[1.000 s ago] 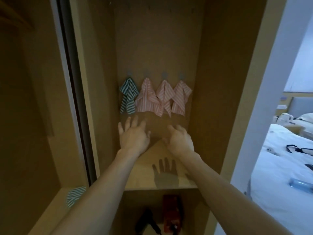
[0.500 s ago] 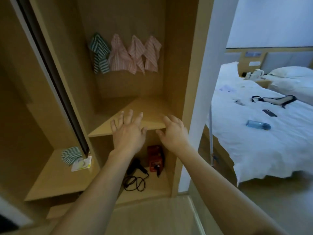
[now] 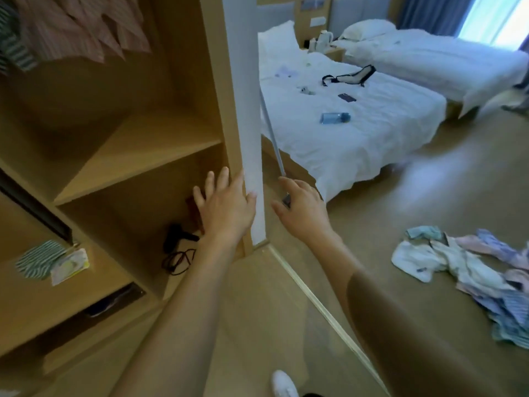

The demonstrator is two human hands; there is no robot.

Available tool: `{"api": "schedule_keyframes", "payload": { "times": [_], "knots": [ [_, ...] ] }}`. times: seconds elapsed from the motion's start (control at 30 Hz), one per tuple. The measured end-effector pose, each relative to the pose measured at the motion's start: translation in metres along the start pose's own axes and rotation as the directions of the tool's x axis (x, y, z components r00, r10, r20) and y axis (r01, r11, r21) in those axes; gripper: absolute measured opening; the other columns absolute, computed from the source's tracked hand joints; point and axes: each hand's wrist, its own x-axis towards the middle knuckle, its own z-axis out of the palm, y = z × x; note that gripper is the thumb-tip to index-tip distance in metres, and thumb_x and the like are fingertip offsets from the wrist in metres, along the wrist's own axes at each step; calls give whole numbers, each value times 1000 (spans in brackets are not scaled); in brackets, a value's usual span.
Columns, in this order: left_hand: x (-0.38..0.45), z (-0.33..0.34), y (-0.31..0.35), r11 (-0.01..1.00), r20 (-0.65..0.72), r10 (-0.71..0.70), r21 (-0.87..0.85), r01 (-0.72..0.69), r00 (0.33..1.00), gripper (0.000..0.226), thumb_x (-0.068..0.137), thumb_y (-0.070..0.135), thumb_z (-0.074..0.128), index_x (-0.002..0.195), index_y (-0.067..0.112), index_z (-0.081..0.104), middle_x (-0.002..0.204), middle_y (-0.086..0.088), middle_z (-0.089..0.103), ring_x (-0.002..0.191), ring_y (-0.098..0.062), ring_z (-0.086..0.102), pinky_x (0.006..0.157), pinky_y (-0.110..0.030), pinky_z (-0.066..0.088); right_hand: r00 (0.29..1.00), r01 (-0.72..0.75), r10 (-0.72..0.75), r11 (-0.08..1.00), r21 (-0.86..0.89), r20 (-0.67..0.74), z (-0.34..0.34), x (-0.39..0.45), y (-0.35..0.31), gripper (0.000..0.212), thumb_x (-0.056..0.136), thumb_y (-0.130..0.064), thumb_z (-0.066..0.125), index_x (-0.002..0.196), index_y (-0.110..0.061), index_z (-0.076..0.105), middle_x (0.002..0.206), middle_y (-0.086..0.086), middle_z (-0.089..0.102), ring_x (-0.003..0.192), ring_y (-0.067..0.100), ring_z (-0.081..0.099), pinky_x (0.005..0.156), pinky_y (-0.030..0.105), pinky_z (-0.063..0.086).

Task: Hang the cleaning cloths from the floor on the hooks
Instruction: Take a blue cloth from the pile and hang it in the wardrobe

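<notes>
A heap of cleaning cloths [image 3: 469, 270], white, pale blue and pink, lies on the wooden floor at the right. Pink striped cloths [image 3: 83, 30] and a green striped cloth [image 3: 14, 50] hang at the top left inside the wooden wardrobe [image 3: 160, 81]; the hooks are out of view. My left hand [image 3: 226, 207] is held out with fingers spread in front of the wardrobe's side panel, holding nothing. My right hand [image 3: 303, 210] is also empty with relaxed fingers, just right of the white wall edge [image 3: 249, 138], well short of the heap.
A hair dryer with cord [image 3: 177, 245] lies on the wardrobe's bottom shelf. A folded green striped cloth [image 3: 37, 257] and a packet sit on the left shelf. Two white beds [image 3: 357, 130] with a bottle [image 3: 335, 117] stand beyond. My white shoe [image 3: 283, 383] shows below.
My view has swung right and down, away from the hung cloths toward the room; the floor heap has come into view. Both hands stay empty and spread.
</notes>
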Motion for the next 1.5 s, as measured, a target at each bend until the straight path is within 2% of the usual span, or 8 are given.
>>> {"api": "schedule_keyframes", "payload": {
  "times": [0.17,0.27,0.37,0.63,0.87,1.03,1.27,1.5],
  "knots": [
    [-40,42,40,990,116,139,-52,-134,983,55,99,50,39,151,37,25,162,0,19,150,-26,6,118,-57,5,984,-168,168,986,-1,-60,-8,-63,56,56,92,-41,58,144,-29,41,143,1,47,133,21,40,111,39,36],
    [-63,65,74,970,161,240,-88,-228,957,54,99,48,41,150,36,27,161,0,21,150,-26,8,118,-57,7,960,-271,270,963,-3,-71,-18,-96,93,57,92,-39,59,144,-25,41,142,3,47,133,22,40,111,40,35],
    [-80,87,111,936,204,351,-106,-336,914,54,99,47,42,149,35,28,161,0,21,150,-25,9,118,-56,8,926,-366,361,930,-28,-112,-31,-120,129,57,92,-40,58,144,-23,42,142,5,48,132,23,41,110,39,35],
    [-111,148,229,838,311,543,-141,-527,780,56,99,45,43,150,34,26,161,-1,21,150,-25,9,118,-54,6,797,-565,559,824,45,-228,-80,-165,233,55,90,-37,61,141,-23,46,137,7,51,127,24,46,105,40,40],
    [-120,200,358,756,374,639,-141,-640,672,57,99,47,41,151,35,23,161,-2,20,150,-26,9,118,-54,7,676,-697,685,714,63,-272,-141,-187,350,57,91,-39,59,143,-25,42,143,2,47,131,20,42,106,36,38],
    [-131,233,435,722,391,676,-177,-669,625,55,98,46,43,149,36,27,160,-1,21,149,-26,10,118,-54,8,613,-752,736,655,75,-289,-177,-202,418,57,90,-40,59,143,-27,42,145,2,45,134,20,40,109,39,37],
    [-146,273,510,652,451,729,-229,-723,515,56,97,46,45,149,36,28,161,0,19,149,-27,9,118,-55,7,487,-827,821,543,145,-299,-206,-222,480,58,89,-41,59,143,-26,43,142,3,48,129,23,45,105,37,41],
    [-142,329,579,563,502,777,-284,-776,380,57,97,43,46,149,34,26,161,-1,19,149,-27,9,118,-53,7,392,-865,855,468,180,-338,-229,-224,540,55,90,-36,60,140,-20,46,136,6,53,124,24,49,101,36,43]
  ]
}}
